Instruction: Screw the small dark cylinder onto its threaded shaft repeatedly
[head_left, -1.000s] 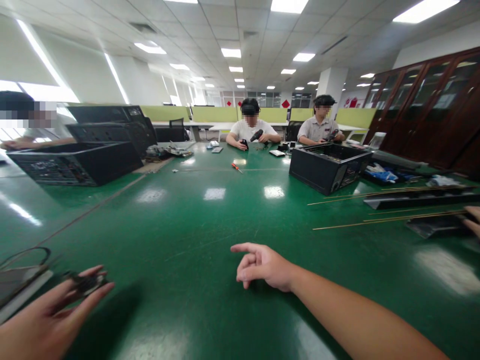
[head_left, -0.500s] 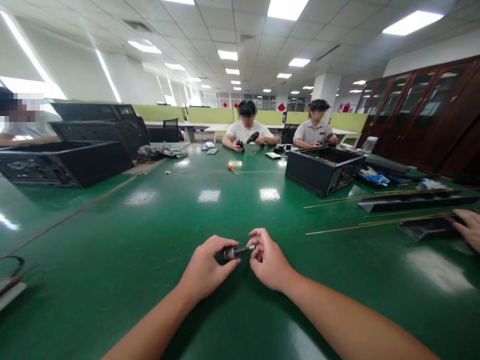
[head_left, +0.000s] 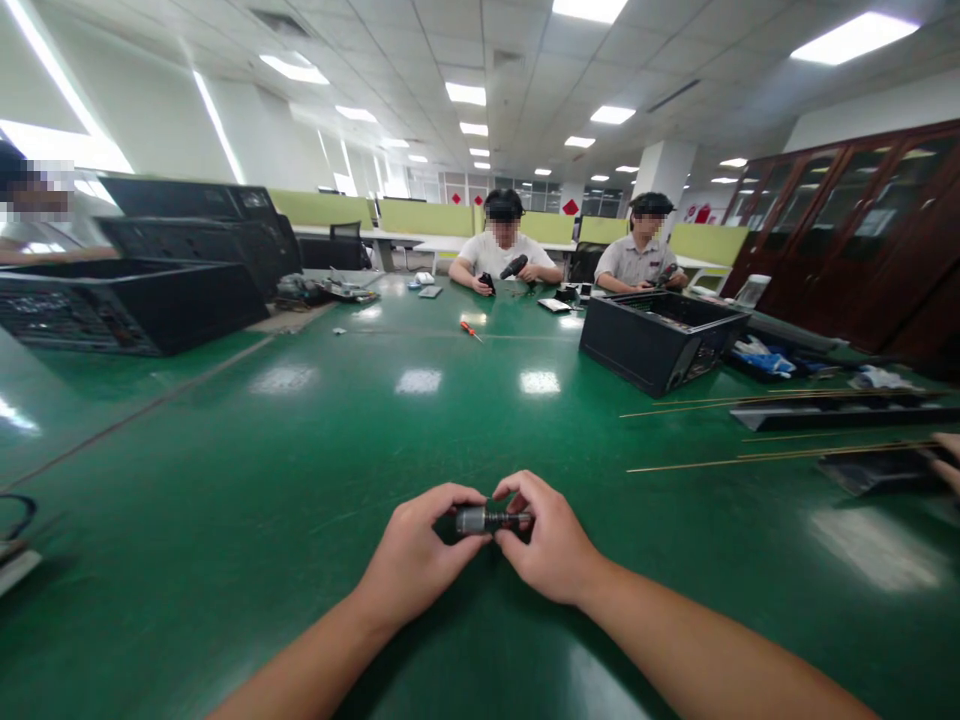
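Observation:
A small dark metal cylinder with a spring and a thin shaft (head_left: 472,519) lies level between my two hands, above the green table (head_left: 337,430). My left hand (head_left: 421,545) grips its thick end between thumb and fingers. At the shaft end, my right hand (head_left: 551,540) has its thumb and fingers curled round the spring and shaft. The fingertips of both hands are close together near the middle of the part.
An open black case (head_left: 630,345) stands at the right, another (head_left: 187,310) at the left. An orange screwdriver (head_left: 470,330) lies ahead. Thin brass rods (head_left: 697,464) and dark rails (head_left: 795,412) lie right, near another person's hand (head_left: 949,460). People sit across the table.
My right hand has closed in round the spring and shaft. The part has turned level, showing more of its thick end. The view has shifted slightly.

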